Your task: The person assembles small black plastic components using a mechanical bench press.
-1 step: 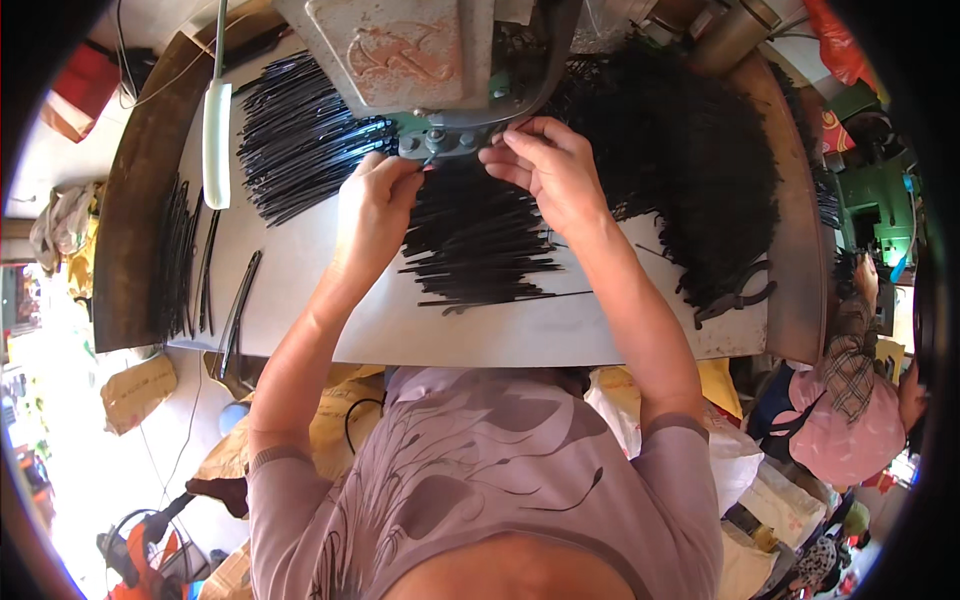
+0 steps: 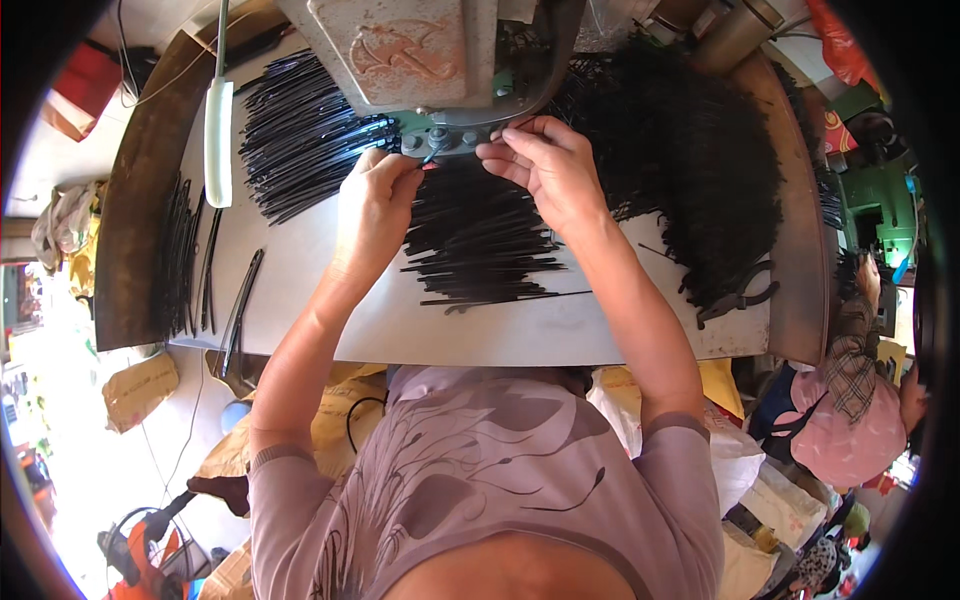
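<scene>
Both hands are raised at the lower front of a worn grey-green machine (image 2: 408, 52), close to its bolted metal block (image 2: 456, 141). My left hand (image 2: 378, 200) is closed in a pinch just left of the block; what its fingertips grip is hidden. On the block's right side, thumb and forefinger of my right hand (image 2: 548, 165) are pinched together, the other fingers loosely curled. Anything between them is too small to name. Beneath and between the hands lies a pile of thin black rods (image 2: 485, 240). A larger stack of longer black rods (image 2: 305, 140) is beside my left hand.
A dense heap of black pieces (image 2: 705, 170) covers the table's right side, with dark-handled pliers (image 2: 738, 300) at its near edge. A white tube (image 2: 218, 150) hangs at left. Raised brown edging (image 2: 135, 220) borders the pale tabletop (image 2: 400, 340). Another person (image 2: 850, 425) is at far right.
</scene>
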`<action>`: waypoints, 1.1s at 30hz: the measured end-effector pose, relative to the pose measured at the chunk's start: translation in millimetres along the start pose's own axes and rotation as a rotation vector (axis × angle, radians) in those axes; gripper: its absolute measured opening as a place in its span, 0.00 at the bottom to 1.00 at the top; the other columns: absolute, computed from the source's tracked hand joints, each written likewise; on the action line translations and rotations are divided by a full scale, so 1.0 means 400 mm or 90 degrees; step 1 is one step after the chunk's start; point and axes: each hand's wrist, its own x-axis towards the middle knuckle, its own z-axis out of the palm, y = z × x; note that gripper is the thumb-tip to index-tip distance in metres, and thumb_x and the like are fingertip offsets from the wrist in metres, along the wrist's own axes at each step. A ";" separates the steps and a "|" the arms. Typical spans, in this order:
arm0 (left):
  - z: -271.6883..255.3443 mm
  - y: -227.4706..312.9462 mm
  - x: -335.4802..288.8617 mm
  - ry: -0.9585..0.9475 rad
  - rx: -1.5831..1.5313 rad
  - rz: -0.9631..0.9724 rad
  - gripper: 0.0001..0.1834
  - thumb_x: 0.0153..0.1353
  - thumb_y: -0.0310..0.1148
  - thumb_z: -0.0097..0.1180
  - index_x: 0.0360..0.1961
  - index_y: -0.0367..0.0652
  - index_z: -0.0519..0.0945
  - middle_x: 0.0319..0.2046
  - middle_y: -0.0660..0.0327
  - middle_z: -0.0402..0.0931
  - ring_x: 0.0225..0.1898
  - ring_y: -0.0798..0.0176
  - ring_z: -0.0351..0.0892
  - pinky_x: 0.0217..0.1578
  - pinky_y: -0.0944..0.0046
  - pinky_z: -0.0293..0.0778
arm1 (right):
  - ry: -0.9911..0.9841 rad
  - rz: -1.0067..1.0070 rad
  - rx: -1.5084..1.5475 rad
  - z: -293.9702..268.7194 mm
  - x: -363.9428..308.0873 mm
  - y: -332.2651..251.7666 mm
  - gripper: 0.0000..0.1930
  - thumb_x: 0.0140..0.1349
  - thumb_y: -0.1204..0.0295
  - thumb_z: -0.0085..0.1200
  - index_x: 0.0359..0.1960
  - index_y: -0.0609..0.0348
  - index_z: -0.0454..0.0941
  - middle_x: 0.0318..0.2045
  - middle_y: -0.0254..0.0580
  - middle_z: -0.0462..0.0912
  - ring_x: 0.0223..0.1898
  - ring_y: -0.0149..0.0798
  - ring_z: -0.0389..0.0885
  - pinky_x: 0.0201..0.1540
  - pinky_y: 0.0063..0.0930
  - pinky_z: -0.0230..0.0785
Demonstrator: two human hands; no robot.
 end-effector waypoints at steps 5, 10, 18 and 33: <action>-0.019 0.005 -0.005 0.097 0.192 0.146 0.04 0.46 0.25 0.55 0.26 0.40 0.77 0.20 0.58 0.66 0.24 0.57 0.69 0.26 0.62 0.66 | 0.011 0.001 0.100 0.024 0.006 0.024 0.05 0.55 0.78 0.45 0.32 0.68 0.68 0.32 0.50 0.75 0.36 0.43 0.77 0.40 0.34 0.72; -0.051 0.012 -0.044 0.051 0.113 0.031 0.06 0.48 0.28 0.55 0.30 0.42 0.78 0.22 0.59 0.72 0.22 0.62 0.74 0.22 0.68 0.67 | 0.031 -0.010 0.099 0.027 0.002 0.024 0.06 0.55 0.78 0.46 0.34 0.68 0.67 0.33 0.50 0.75 0.37 0.45 0.77 0.42 0.36 0.72; -0.046 0.040 -0.036 -0.089 -0.287 -0.179 0.10 0.56 0.29 0.50 0.36 0.33 0.74 0.24 0.60 0.73 0.20 0.72 0.74 0.19 0.75 0.70 | 0.040 -0.028 0.109 0.042 0.005 0.034 0.05 0.54 0.79 0.46 0.33 0.68 0.67 0.34 0.51 0.75 0.37 0.46 0.77 0.43 0.37 0.71; 0.008 0.015 0.027 -0.019 -0.208 -0.162 0.11 0.54 0.24 0.45 0.38 0.32 0.74 0.20 0.59 0.75 0.13 0.74 0.66 0.15 0.74 0.64 | 0.037 -0.068 0.118 0.050 0.008 0.044 0.06 0.56 0.80 0.44 0.34 0.70 0.66 0.35 0.53 0.74 0.39 0.47 0.76 0.44 0.39 0.71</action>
